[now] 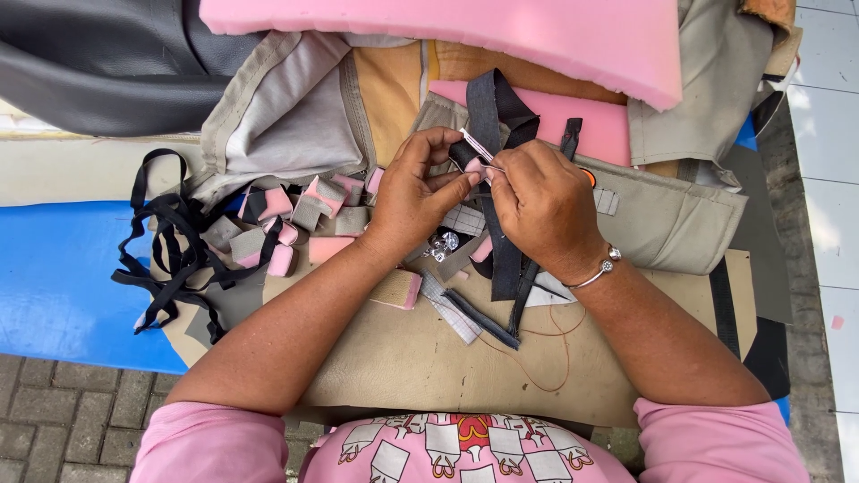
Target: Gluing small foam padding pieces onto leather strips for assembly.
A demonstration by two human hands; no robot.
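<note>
Both hands, left hand (413,199) and right hand (537,204), pinch one small pink-and-black piece (472,163), foam scraps (286,224) crowding left.

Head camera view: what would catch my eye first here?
Likely the two hands at the centre: the left hand and right hand pinch a small pink foam piece against a black strap. Above them lies a big pink foam slab, and at left a tangle of black straps on the blue table.

A small pink foam piece (475,167), perhaps fabric-backed, sits against a black strap (495,116).
</note>
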